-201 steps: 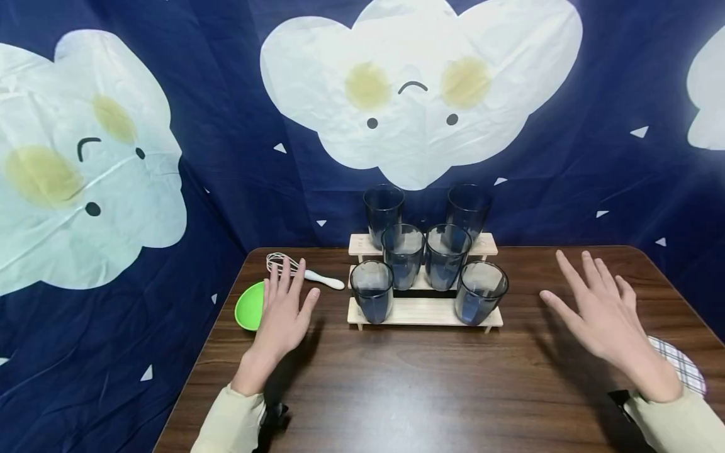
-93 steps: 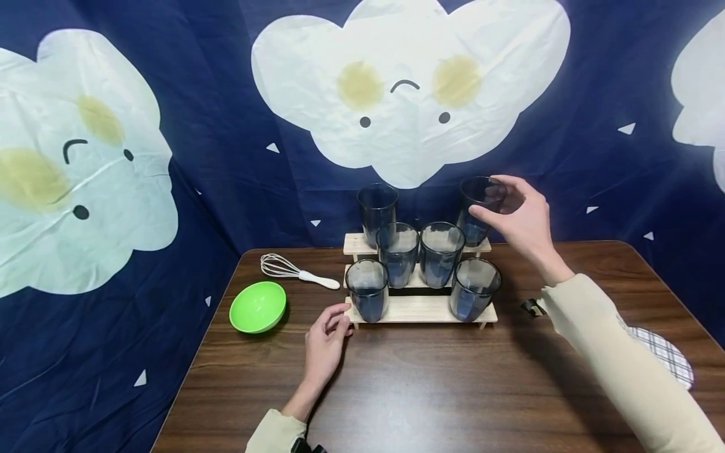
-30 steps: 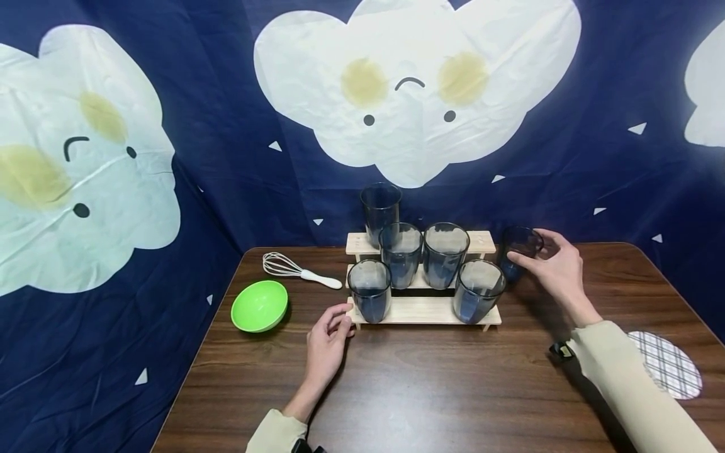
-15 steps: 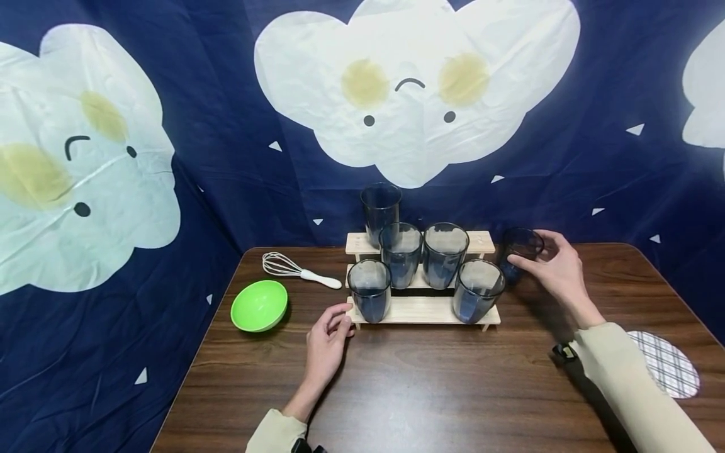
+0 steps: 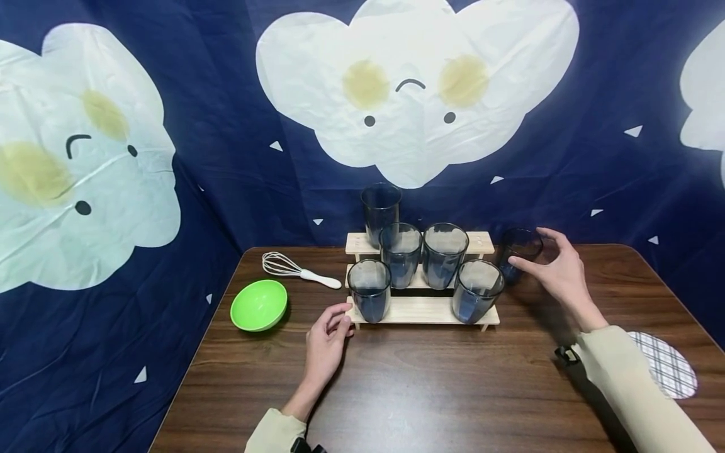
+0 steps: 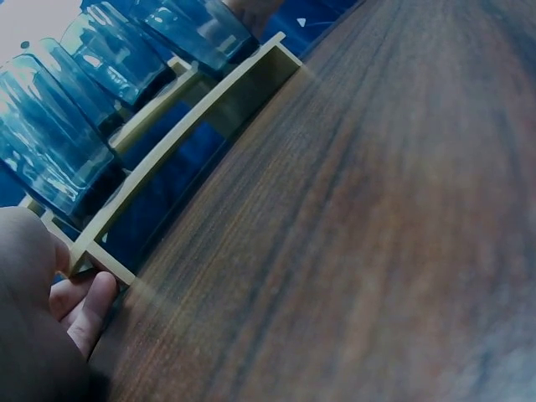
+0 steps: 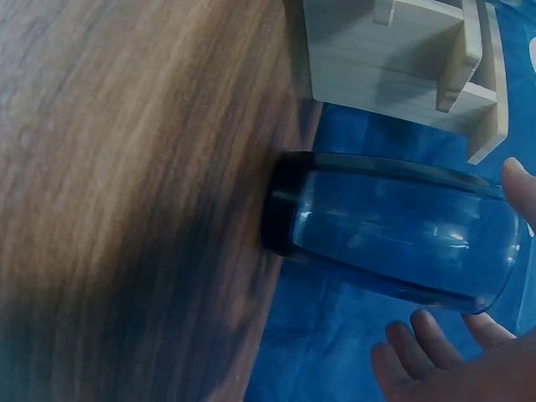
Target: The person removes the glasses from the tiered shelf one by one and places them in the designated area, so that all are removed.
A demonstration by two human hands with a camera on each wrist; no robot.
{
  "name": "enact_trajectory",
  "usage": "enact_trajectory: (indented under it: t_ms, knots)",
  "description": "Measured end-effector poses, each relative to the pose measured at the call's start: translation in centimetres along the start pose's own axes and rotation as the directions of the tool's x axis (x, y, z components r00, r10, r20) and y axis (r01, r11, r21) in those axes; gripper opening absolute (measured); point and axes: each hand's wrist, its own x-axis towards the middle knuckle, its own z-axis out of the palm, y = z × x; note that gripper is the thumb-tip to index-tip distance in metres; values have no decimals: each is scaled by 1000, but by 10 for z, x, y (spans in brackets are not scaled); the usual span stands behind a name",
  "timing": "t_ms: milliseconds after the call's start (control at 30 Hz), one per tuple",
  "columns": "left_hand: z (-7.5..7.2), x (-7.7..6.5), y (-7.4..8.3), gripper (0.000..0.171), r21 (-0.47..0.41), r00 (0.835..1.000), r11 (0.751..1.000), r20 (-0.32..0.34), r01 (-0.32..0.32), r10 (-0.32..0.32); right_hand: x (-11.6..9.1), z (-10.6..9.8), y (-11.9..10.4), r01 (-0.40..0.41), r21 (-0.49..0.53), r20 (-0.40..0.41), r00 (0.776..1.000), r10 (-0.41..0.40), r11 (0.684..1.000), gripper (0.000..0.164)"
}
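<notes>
A dark tinted drinking glass stands upright on the table, to the right of the stepped wooden rack. My right hand is spread around its upper part, with thumb and fingers loosened at the rim. In the right wrist view the glass has its base on the wood, and several fingers are clear of its side. My left hand grips the left end of the rack's lowest step; the left wrist view shows its fingertips around the end leg. Several similar glasses stand on the rack's steps.
On the left lie a white whisk and a green bowl. A plaid round mat is partly under my right sleeve. A blue cloth with clouds hangs directly behind the wooden table.
My right hand has brought the right glass from the rack's top step down to the table, then loosened its fingers. My left hand has moved from above the bowl to the rack's end.
</notes>
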Motion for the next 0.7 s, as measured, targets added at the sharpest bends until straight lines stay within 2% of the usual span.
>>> enact_trajectory:
  t_ms: [100, 167, 400, 467, 567, 700]
  knots:
    - [-1, 0, -3, 20, 8, 998, 998, 4, -65, 64, -1, -2, -2, 4, 10, -11, 1000, -4, 1000, 92]
    - [-1, 0, -4, 19, 4, 997, 997, 6, -79, 79, -2, -2, -3, 8, 25, -20, 1000, -7, 1000, 93]
    - [1, 0, 3, 22, 8, 1000, 1000, 10, 16, -16, -1, -4, -4, 30, 38, -76, 997, -27, 999, 93]
    - [0, 0, 3, 23, 9, 1000, 1000, 10, 23, -23, -1, -5, -7, 49, 42, -96, 994, -45, 998, 92]
    - [0, 1, 3, 23, 12, 1000, 1000, 7, 21, -21, -2, -7, -14, 76, 55, -121, 990, -69, 996, 91]
    - [-1, 0, 2, 22, 18, 1000, 1000, 9, -22, 21, -5, -7, -24, 84, 89, -135, 988, -71, 992, 87]
